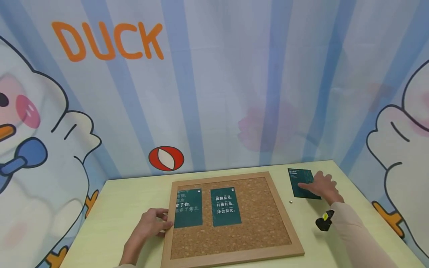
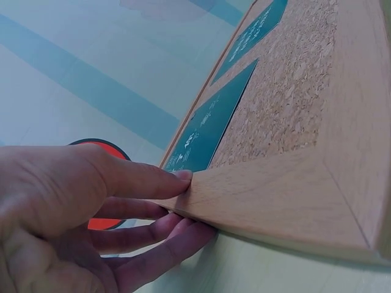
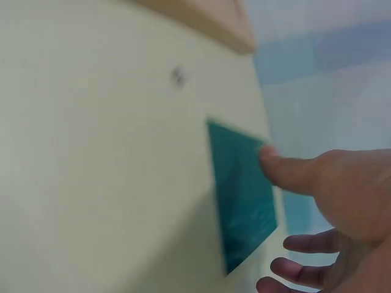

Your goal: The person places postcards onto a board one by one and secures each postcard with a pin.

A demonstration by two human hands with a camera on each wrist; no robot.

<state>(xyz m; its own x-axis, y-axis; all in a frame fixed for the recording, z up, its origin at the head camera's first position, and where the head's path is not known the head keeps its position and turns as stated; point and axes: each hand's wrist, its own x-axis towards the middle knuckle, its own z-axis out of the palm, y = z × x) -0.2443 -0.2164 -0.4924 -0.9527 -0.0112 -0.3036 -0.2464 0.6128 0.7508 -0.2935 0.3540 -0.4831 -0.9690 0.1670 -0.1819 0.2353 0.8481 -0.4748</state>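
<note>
On the table lies a wood-framed cork board (image 1: 261,227), with two dark green cards pinned on it, a left card (image 1: 189,219) and a right card (image 1: 226,219), both with white writing. My left hand (image 1: 152,223) grips the board's left frame edge, thumb on top and fingers along the outer side and underneath. Right of the board, a third green card (image 1: 296,182) lies on the table. Over this card is my right hand (image 1: 323,186), fingers spread and relaxed. In the right wrist view its thumb (image 3: 287,171) overlaps the card's edge.
A small shiny pushpin (image 1: 291,202) sits on the pale yellow table (image 1: 100,223) between board and loose card. Each pinned card has a pin at its upper right corner. Behind the table hangs a striped curtain (image 1: 228,93) with duck drawings.
</note>
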